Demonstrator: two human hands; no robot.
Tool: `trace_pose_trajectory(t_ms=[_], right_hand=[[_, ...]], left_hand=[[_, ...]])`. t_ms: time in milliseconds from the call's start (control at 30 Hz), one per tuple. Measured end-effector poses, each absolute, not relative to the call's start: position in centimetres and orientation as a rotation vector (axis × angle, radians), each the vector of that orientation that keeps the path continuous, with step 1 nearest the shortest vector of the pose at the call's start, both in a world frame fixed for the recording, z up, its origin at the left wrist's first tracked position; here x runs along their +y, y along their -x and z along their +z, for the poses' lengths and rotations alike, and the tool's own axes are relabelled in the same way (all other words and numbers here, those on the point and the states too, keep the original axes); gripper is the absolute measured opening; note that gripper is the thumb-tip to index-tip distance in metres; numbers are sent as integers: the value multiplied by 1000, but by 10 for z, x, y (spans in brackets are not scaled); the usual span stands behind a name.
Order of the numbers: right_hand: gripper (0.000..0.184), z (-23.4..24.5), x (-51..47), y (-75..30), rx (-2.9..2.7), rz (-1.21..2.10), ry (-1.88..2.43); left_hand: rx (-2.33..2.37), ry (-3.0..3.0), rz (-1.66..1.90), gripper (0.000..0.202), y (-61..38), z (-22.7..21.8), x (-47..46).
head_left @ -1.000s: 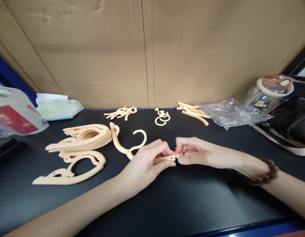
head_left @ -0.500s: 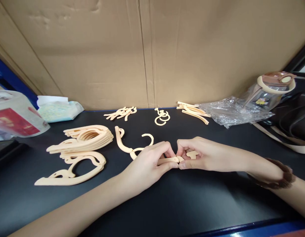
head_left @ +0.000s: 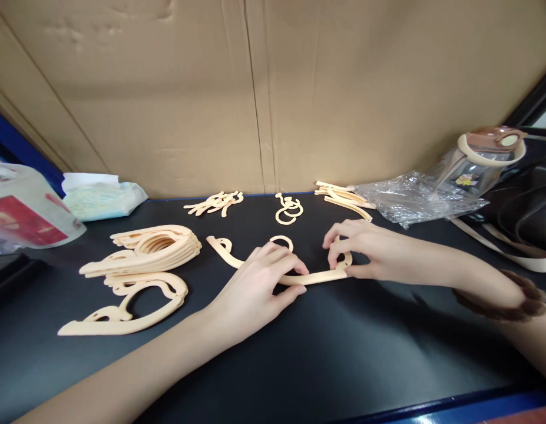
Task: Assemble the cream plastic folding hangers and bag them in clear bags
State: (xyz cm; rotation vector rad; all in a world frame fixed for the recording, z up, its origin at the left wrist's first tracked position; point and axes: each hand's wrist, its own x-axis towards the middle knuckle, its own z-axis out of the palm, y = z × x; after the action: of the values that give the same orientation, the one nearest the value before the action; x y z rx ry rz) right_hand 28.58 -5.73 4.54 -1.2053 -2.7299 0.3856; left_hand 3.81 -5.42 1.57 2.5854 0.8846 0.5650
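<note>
A cream folding hanger (head_left: 321, 277) lies spread across the dark table, its curved hook (head_left: 285, 239) rising behind my left hand (head_left: 259, 280). That hand is closed on the hanger's near arm, thumb in front and fingers behind, and covers its middle. At the right end, my right hand (head_left: 372, 250) has its thumb and fingers around the tip, where a small looped piece (head_left: 346, 259) stands up. Part of that piece is hidden by the fingers. The hanger's other arm (head_left: 224, 252) reaches out to the left, with a small loop at its end.
Left of my hands, several folded hangers (head_left: 179, 250) lie stacked, with another folded hanger (head_left: 118, 325) before them. Along the back are small curved pieces (head_left: 217, 203), loose hooks (head_left: 289, 211) and long strips (head_left: 346, 197). Plastic wrap (head_left: 400, 197), a bottle (head_left: 476, 159) and tissues (head_left: 105, 197) stand around.
My hands have moved apart: the right one went right and slightly back to the hanger's end. More of the hanger's arm shows between them, and the hanger has turned a little.
</note>
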Motion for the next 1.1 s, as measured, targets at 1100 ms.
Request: trace_pose_trajectory(t_ms=[1100], right_hand=[[27,30,-49,-284,-2482,-168,1467]], left_hand=[[1301,-2430,580,55,-32,16,-48]])
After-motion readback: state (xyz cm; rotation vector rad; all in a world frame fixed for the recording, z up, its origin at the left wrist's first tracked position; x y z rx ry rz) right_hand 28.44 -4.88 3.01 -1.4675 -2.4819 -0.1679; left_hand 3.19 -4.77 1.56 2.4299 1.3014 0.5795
